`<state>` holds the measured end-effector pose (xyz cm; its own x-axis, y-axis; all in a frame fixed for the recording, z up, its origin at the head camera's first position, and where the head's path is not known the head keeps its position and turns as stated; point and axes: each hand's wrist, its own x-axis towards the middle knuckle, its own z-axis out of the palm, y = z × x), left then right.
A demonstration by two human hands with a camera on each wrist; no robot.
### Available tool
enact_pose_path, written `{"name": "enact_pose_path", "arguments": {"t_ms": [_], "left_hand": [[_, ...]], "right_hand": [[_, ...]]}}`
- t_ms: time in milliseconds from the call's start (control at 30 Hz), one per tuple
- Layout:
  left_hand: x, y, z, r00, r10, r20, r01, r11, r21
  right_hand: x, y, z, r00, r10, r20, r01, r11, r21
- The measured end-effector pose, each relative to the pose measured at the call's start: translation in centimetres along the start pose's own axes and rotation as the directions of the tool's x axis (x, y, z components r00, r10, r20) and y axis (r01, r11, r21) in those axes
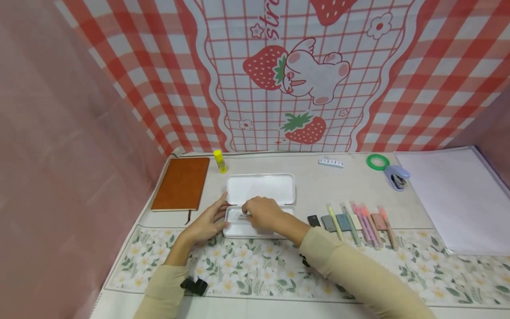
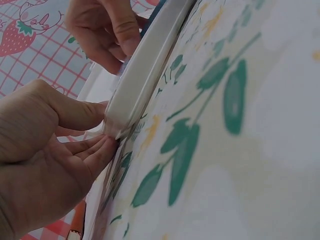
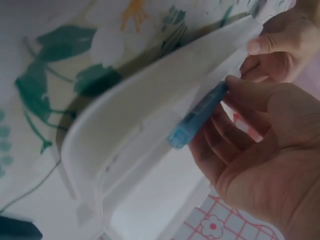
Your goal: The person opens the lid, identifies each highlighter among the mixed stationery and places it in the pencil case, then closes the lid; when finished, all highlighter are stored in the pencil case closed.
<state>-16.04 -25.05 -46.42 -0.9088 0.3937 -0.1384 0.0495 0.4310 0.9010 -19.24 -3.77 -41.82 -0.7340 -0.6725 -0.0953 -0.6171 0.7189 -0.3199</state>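
Note:
A white pencil case [image 1: 260,188] lies with its lid folded back in the middle of the table. My left hand [image 1: 204,225] is at the case's left end; in the left wrist view its thumb and fingers pinch the white edge [image 2: 132,90]. Over the lower tray is my right hand [image 1: 264,214], back of the hand up. The right wrist view shows it holding a blue marker [image 3: 200,116] between thumb and fingers, lying along the inside of the tray. From the head, the marker is mostly hidden by the hand.
Right of the case lie several coloured highlighters [image 1: 360,223] over small coloured blocks [image 1: 329,223]. A brown notebook [image 1: 181,184] and yellow glue stick [image 1: 220,161] are left. Toward the back right are a white strip [image 1: 331,163], green tape [image 1: 368,162], stapler [image 1: 397,178] and white board [image 1: 458,199].

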Motion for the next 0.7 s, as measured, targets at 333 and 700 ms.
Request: {"name": "enact_pose_path", "arguments": {"t_ms": [333, 700], "left_hand": [[0.1, 0.2, 0.0, 1.0, 0.017, 0.007, -0.017, 1.0, -0.021], [0.0, 0.3, 0.0, 1.0, 0.004, -0.002, -0.004, 1.0, -0.018]], "right_hand": [[0.5, 0.5, 1.0, 0.999, 0.009, 0.031, -0.012, 0.995, 0.102], [0.6, 1.0, 1.1, 0.999, -0.037, 0.039, 0.029, 0.983, 0.18]]}}
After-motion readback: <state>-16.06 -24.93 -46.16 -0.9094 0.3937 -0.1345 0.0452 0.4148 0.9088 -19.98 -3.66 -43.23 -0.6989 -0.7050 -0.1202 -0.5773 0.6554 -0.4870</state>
